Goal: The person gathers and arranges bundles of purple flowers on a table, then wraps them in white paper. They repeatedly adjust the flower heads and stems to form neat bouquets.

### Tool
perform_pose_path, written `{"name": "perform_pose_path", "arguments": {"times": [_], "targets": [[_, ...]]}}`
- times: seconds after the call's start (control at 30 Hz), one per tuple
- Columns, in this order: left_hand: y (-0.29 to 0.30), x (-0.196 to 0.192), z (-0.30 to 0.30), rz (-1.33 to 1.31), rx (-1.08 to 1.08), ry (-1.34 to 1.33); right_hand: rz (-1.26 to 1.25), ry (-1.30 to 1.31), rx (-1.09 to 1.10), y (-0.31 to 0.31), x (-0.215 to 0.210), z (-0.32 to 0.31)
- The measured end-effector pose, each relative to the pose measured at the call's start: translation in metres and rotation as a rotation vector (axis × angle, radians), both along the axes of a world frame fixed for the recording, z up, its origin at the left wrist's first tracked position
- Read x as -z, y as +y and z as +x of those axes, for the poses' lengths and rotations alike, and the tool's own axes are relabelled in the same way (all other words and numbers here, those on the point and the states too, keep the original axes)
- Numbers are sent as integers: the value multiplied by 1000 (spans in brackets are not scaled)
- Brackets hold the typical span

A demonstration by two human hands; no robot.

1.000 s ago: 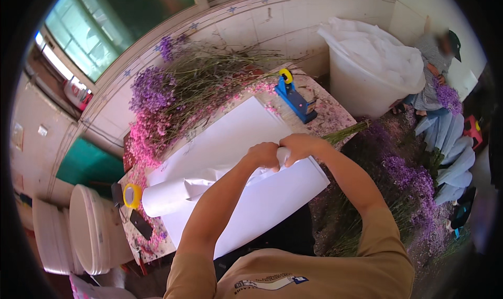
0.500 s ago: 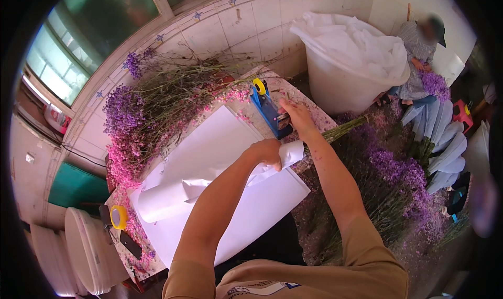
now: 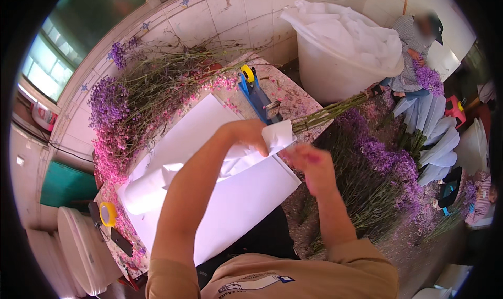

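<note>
A white paper wrap (image 3: 233, 166) lies rolled around a bundle of flowers, whose green stems (image 3: 330, 112) stick out at its right end. My left hand (image 3: 247, 135) is closed over the wrap near that end, pressing the paper. Just below the paper's open end, my right hand (image 3: 314, 165) has its fingers drawn together toward the edge. Whatever they pinch is too small and blurred to make out. A blue tape dispenser (image 3: 255, 101) with a yellow roll stands beyond my left hand. Flat white paper sheets (image 3: 236, 207) lie under the wrap.
Pink and purple flowers (image 3: 112, 108) are heaped along the table's left and far side. A yellow tape roll (image 3: 108, 214) and a dark phone (image 3: 121, 241) lie at the left corner. A big white tub (image 3: 335, 71) stands behind. More flowers (image 3: 377, 157) cover the floor at right, near a seated person (image 3: 408, 53).
My right hand has left the tape dispenser and come down toward me, to below the wrap's stem end. My left hand still holds the wrap. The view has shifted slightly.
</note>
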State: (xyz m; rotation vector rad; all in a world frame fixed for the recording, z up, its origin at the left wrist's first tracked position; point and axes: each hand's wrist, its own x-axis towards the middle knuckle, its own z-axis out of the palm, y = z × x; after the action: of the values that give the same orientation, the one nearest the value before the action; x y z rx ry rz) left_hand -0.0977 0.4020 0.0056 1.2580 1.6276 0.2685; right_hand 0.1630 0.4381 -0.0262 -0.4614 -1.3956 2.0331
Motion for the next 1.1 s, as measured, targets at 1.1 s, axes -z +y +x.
{"name": "perform_pose_path", "arguments": {"times": [1.1], "targets": [[-6,20,27,210,-167,-21,367,-504,-166,114,10,-109]]}}
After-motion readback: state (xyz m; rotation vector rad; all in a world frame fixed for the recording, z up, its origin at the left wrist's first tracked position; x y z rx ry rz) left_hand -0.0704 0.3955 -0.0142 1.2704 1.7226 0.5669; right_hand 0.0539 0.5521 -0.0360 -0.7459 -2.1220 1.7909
